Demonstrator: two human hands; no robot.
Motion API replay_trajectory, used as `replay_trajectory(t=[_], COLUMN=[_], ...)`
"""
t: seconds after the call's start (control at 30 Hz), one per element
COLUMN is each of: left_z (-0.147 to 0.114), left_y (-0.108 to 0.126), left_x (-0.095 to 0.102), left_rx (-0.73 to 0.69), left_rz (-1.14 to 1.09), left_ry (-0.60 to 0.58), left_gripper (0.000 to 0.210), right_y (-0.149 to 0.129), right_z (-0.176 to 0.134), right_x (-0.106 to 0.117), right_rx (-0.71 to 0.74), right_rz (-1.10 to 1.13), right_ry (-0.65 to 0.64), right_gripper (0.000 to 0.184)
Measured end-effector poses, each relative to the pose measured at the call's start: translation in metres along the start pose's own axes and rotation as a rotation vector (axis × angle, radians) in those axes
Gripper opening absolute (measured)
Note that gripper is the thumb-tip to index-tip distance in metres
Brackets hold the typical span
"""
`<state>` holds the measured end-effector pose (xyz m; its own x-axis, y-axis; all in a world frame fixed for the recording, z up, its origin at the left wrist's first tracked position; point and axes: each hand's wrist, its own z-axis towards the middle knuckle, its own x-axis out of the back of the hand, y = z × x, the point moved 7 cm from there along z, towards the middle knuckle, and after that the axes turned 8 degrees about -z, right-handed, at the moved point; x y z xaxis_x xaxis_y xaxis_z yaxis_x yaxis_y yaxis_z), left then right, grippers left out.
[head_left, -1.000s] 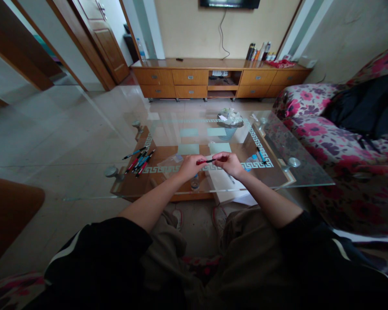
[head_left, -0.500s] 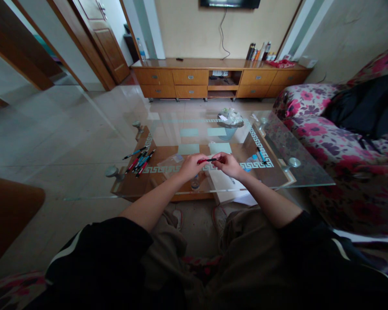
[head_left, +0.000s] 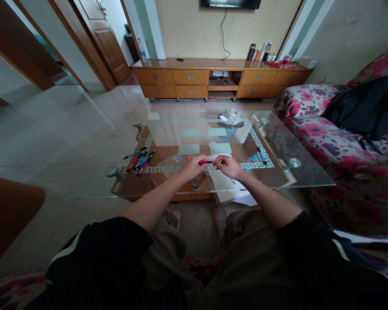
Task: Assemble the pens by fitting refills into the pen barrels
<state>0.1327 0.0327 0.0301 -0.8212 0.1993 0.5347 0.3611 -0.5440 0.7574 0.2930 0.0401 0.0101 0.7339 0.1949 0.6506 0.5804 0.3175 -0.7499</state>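
A red and black pen lies level between my two hands above the glass table. My left hand is closed round its red end. The fingers of my right hand pinch at the black end, with a dark bit showing among them; whether it is one piece with the pen cannot be made out. To the left, a loose pile of red, blue and black pens rests on the glass. A single blue and black pen lies at the right of the table.
Near the far edge of the glass table is a basket with whitish contents. A clear plastic bag, a blue-capped bottle and a white box show at or under the glass. A flowered sofa stands on the right.
The pen has shifted slightly down in my hands. More of its red part shows now and less of its black part. My right fingers have curled in more.
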Motion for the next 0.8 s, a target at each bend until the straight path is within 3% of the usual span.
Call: replay_trajectory(t=[0.07,0.23,0.37,0.5,0.63,0.8], left_z=[0.000,0.000,0.000,0.000,0.000,0.000], left_y=[0.001,-0.001,-0.001,-0.002,-0.001,-0.002], left_x=[0.001,0.003,0.002,0.002,0.003,0.002], left_rx=[0.014,0.033,0.010,0.023,0.028,0.027], left_rz=[0.020,0.084,0.086,0.100,0.100,0.113], left_ry=[0.010,0.021,0.014,0.008,0.013,0.003], left_gripper=[0.016,0.009,0.007,0.008,0.008,0.009], right_y=[0.000,-0.006,-0.010,-0.010,-0.012,-0.013], right_z=[0.000,-0.002,-0.002,-0.002,-0.002,-0.002], right_x=[-0.001,0.006,0.007,0.010,0.008,0.008], right_rx=[-0.007,0.005,0.032,0.029,0.047,0.066], right_rz=[-0.011,-0.027,-0.099,-0.090,-0.117,-0.083], right_ry=[-0.014,0.044,0.026,0.059,0.050,0.052], right_gripper=[0.048,0.037,0.048,0.032,0.037,0.030])
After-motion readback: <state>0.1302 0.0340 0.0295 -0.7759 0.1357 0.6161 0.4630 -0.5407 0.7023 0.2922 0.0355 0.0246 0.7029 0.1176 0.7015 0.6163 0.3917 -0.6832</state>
